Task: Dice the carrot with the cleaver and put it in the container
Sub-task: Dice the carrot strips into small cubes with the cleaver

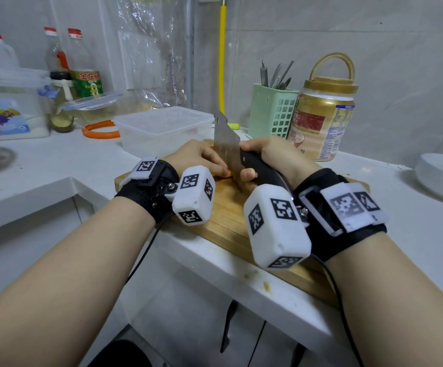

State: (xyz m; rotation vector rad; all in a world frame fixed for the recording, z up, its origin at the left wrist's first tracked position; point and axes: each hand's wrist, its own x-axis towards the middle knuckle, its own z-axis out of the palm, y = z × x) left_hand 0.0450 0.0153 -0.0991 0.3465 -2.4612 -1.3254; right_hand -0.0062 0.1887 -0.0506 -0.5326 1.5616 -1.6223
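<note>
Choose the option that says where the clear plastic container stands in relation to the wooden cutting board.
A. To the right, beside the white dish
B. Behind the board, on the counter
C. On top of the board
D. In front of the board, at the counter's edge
B: the clear container stands on the counter beyond the far edge of the cutting board.

Cleaver (225, 144) shiny metal; cutting board (228, 215) matt wood; container (162, 128) translucent plastic.

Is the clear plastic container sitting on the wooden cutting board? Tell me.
No, the clear plastic container stands on the white counter behind the wooden cutting board.
</note>
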